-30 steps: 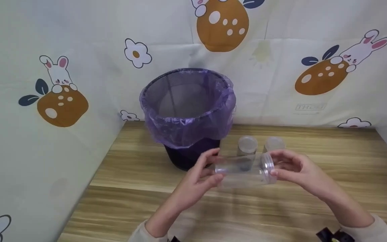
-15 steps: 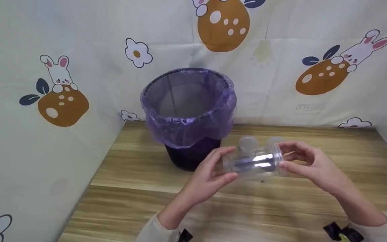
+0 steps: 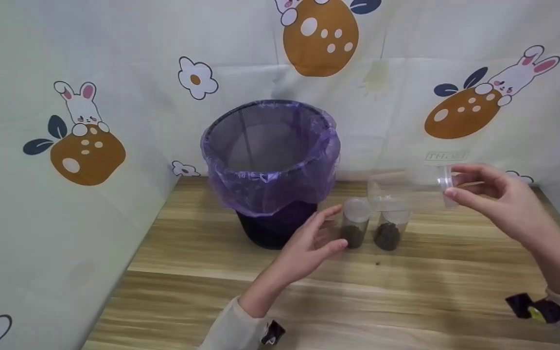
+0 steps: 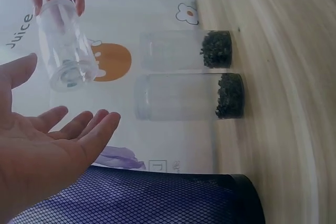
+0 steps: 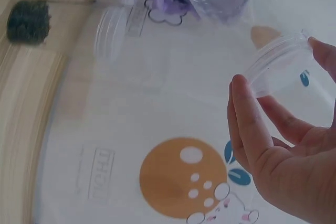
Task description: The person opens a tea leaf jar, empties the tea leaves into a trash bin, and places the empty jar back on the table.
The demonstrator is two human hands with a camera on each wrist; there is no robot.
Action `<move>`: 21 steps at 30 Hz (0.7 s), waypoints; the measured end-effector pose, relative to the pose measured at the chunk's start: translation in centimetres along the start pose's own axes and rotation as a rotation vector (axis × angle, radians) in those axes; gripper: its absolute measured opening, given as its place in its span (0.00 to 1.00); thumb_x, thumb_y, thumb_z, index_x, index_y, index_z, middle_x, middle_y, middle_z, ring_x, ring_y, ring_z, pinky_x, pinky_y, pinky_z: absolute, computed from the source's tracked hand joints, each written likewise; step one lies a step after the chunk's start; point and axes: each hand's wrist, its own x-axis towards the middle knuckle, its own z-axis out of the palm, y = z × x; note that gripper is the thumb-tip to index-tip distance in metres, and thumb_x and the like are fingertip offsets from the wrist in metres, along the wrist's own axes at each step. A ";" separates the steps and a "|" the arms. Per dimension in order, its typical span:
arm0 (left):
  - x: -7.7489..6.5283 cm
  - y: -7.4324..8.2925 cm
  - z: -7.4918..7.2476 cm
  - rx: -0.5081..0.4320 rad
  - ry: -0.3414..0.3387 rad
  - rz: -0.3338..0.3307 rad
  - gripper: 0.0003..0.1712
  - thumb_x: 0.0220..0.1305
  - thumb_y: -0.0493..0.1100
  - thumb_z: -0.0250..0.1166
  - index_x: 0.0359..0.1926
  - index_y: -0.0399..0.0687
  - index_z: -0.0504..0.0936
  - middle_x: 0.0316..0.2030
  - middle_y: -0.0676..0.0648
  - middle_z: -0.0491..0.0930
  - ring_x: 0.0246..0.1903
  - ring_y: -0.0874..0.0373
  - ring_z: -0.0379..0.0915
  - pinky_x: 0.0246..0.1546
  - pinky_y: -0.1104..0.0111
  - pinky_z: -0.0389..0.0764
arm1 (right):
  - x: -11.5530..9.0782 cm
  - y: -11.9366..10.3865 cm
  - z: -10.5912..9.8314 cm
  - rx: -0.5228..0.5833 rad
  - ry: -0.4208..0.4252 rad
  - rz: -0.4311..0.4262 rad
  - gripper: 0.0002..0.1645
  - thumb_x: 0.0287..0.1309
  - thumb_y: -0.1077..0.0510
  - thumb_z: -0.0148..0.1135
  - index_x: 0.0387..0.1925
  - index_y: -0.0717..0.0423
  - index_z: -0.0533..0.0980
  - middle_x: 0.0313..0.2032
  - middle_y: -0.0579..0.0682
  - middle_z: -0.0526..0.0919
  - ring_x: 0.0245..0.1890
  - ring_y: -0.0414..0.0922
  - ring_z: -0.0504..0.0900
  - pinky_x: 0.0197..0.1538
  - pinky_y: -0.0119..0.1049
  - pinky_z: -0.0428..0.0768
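My right hand (image 3: 498,199) pinches the lidded end of a clear plastic jar (image 3: 401,190), holding it sideways above the table. No dark contents show in it in the left wrist view, where its base faces my left hand (image 4: 58,153). In the right wrist view, fingertips and thumb span the clear lid (image 5: 278,61). My left hand holds nothing, fingers spread and slightly bent beside the left standing jar (image 3: 354,236). A second lidded jar (image 3: 388,236) stands to its right, its top overlapped by the held jar. Both have dark green crumbly bits at the bottom.
A black mesh bin (image 3: 280,228) with a purple liner (image 3: 270,192) folded over its rim stands left of the jars. The wood-grain table (image 3: 187,301) bears a tiny dark speck (image 3: 377,263) before them. Behind hangs a printed white sheet (image 3: 241,43).
My left hand has let go of the jar's base. My right hand has carried the jar up and to the right, uncovering more of the two standing jars.
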 end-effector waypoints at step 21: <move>-0.7 -1.6 0.2 0.177 -0.156 -0.107 0.26 0.72 0.48 0.61 0.68 0.53 0.71 0.66 0.49 0.73 0.66 0.50 0.69 0.67 0.61 0.72 | 2.2 5.9 -1.0 -0.190 0.140 0.167 0.44 0.64 0.39 0.62 0.68 0.67 0.65 0.56 0.74 0.72 0.36 0.35 0.79 0.27 0.12 0.68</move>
